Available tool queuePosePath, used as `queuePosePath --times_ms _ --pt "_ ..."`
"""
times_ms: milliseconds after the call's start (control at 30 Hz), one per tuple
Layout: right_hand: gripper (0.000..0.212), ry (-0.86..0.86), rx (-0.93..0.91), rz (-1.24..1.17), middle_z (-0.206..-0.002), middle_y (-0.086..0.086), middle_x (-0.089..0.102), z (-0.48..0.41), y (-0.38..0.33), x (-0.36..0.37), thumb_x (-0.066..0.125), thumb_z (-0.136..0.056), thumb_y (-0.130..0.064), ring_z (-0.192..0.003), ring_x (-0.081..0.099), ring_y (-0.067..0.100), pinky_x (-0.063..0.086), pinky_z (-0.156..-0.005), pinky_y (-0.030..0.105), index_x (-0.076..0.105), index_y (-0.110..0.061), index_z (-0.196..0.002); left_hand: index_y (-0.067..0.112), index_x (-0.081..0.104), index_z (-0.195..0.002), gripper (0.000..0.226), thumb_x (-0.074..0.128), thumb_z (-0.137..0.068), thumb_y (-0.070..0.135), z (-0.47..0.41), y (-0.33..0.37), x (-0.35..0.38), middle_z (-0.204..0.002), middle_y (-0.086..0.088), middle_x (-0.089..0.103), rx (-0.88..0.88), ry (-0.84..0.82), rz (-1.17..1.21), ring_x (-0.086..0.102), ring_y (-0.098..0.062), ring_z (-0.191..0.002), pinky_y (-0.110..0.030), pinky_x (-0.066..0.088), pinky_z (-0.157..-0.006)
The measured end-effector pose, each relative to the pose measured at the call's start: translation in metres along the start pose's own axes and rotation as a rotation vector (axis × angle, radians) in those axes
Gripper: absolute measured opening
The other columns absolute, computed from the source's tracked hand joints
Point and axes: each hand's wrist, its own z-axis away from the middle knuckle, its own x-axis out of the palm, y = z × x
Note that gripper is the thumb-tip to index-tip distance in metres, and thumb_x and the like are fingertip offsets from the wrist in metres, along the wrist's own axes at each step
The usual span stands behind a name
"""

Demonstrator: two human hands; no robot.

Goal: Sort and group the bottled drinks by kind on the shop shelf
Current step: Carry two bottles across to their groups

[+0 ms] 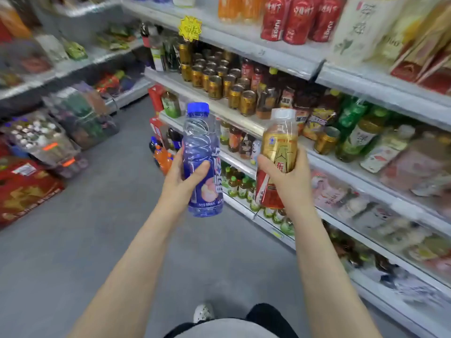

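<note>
Left forearm (136,252) and right forearm (324,252) are bare from the bottom frame edge up to the left hand (181,176) and right hand (290,181). Light grey top (219,329) at bottom centre. Black legwear (268,315) either side of it, cut unclear. One white clog-type shoe (203,312), round vent holes across the toe.

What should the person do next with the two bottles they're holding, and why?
Probably lift the right hand and its gold bottle toward the row of similar gold bottles on the shelf just above; the left hand holds a different blue bottle.
</note>
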Motion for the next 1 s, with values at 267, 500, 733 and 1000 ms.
queuePosePath --times_ms 267,500,733,1000 --pt "0.058 -0.088 -0.033 0.054 -0.102 -0.02 0.065 -0.08 -0.023 0.116 0.085 -0.076 -0.041 -0.086 0.063 -0.009 0.052 -0.079 0.027 0.05 -0.038 -0.123 0.028 0.05 -0.141 0.077 0.078 -0.071 0.043 -0.103 0.024 -0.07 -0.127 0.002 0.069 0.009 0.077 0.064 0.068 -0.021 -0.112 -0.049 0.053 -0.099" --pt "0.059 -0.1 -0.097 0.034 -0.107 -0.023 0.06 -0.197 -0.049 0.18 0.082 -0.08 -0.042 -0.088 0.058 -0.017 0.047 -0.077 0.02 0.047 -0.036 -0.128 0.033 0.047 -0.142 0.072 0.078 -0.079 0.045 -0.226 0.053 -0.086 -0.128 0.006 0.068 0.064 0.067 0.032 0.068 -0.02 -0.113 -0.047 0.054 -0.097" --pt "0.053 -0.021 -0.159 0.001 -0.108 -0.017 0.063 -0.295 -0.091 0.217 0.081 -0.081 -0.04 -0.092 0.063 -0.005 0.049 -0.078 0.023 0.05 -0.034 -0.123 0.033 0.049 -0.141 0.069 0.076 -0.079 0.042 -0.331 0.091 -0.087 -0.125 0.007 0.069 0.131 0.026 0.071 0.069 -0.016 -0.11 -0.041 0.057 -0.091" --pt "0.063 0.196 -0.218 -0.017 -0.11 -0.017 0.066 -0.36 -0.117 0.248 0.08 -0.083 -0.038 -0.091 0.065 -0.005 0.051 -0.079 0.024 0.045 -0.032 -0.135 0.031 0.057 -0.132 0.063 0.075 -0.073 0.042 -0.449 0.112 -0.097 -0.121 0.003 0.071 0.2 -0.139 0.141 0.069 -0.019 -0.11 -0.034 0.057 -0.087"
